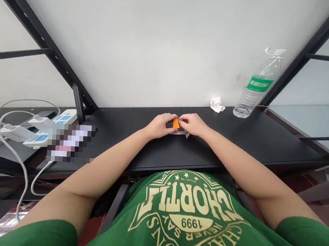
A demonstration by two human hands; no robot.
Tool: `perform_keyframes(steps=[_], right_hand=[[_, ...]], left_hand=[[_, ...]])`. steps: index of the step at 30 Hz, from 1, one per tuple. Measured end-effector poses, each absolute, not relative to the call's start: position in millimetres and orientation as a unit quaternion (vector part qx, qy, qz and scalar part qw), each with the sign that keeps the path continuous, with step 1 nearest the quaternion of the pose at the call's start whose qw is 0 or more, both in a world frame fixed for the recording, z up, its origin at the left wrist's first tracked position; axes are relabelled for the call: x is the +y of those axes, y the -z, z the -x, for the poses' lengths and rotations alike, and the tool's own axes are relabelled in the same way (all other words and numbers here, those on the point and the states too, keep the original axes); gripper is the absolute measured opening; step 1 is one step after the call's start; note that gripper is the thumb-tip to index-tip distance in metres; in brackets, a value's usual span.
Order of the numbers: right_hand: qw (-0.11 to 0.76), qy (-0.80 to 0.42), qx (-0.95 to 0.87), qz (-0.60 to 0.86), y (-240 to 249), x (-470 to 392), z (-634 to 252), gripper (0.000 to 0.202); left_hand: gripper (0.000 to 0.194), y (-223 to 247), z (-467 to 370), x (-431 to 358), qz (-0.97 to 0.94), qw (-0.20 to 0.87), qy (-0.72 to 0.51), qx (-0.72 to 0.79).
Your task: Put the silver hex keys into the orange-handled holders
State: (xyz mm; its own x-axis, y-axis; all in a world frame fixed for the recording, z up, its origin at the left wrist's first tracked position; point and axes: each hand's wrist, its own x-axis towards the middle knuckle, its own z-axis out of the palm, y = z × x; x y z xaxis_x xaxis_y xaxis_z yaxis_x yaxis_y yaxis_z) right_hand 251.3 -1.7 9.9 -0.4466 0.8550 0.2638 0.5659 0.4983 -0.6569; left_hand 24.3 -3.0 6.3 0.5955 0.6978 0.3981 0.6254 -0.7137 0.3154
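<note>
We look down over a green shirt (187, 209) at two bare forearms reaching across a black table (151, 155). Both hands meet near the middle of the table.

Left hand (160, 126): fingers closed on a small orange piece (176, 123), thumb on the near side, the other fingers on the far side. The piece stands between the two hands, its broad face toward us.

Right hand (193, 124): fingers bent, tips drawn close together at the right edge of the orange piece. We cannot tell whether they grip it or merely touch it.

Just below the fingers we note some slim metal parts (187, 134), partly covered by the hands; whether they join the orange piece we cannot make out.

Toward the right rear, near the pale wall (158, 44), a crumpled white tissue (217, 104) lies on the table. Beyond it stands a clear bottle (254, 95) with a green label and white cap, close to the black frame (298, 66).

Far left, we record a white power strip (66, 117) with chargers (18, 133) plugged in, and beside it a phone (71, 143), its screen blurred into blocks.
</note>
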Motion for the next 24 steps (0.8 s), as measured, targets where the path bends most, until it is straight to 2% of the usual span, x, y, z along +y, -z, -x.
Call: perform_keyframes(steps=[7,16,24], right_hand=[[0.285,-0.274,-0.775,0.493,-11.3,-5.0,-245.1,0.012],[0.286,-0.294,-0.733,0.543,-13.0,-3.7,-246.7,0.011],[0.121,-0.227,-0.762,0.594,-15.4,16.4,-274.8,0.018]], left_hand=[[0.046,-1.9,-23.7,-0.1,-0.885,0.078,-0.261,0.378],[0.049,2.3,-17.9,7.3,-0.88,0.053,-0.236,0.41],[0.046,5.1,-7.5,14.3,-0.883,0.023,-0.2,0.424]])
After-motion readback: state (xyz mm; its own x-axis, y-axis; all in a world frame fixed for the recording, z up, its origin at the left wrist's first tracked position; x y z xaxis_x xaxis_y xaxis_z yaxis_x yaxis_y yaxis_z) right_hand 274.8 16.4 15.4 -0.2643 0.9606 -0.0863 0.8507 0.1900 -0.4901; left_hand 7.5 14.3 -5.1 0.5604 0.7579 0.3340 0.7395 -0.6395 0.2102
